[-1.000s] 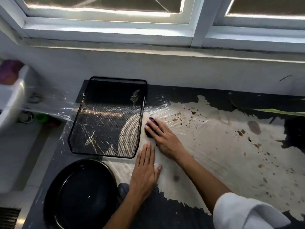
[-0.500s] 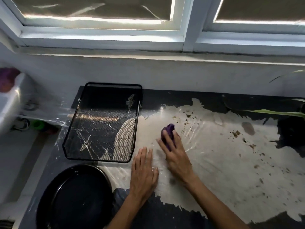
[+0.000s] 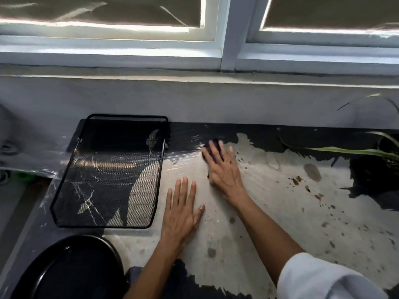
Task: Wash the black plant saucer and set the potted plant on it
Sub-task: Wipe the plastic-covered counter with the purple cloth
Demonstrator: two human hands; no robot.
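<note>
Your right hand [image 3: 223, 169] presses flat on a purple cloth [image 3: 212, 145], just right of the black wire-mesh tray [image 3: 112, 169], wiping soil. Your left hand [image 3: 183, 210] lies open, empty, bracing. The round black plastic saucer [image 3: 71, 270] sits below the tray; the potted plant [image 3: 386, 154] far right.

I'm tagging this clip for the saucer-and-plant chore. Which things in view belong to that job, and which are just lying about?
Part of the job:
- black saucer, near left corner
- potted plant, far right edge
- right hand pressing a purple cloth on the soiled countertop
- left hand flat on the counter

Lying about:
- black mesh tray
- window frame
</note>
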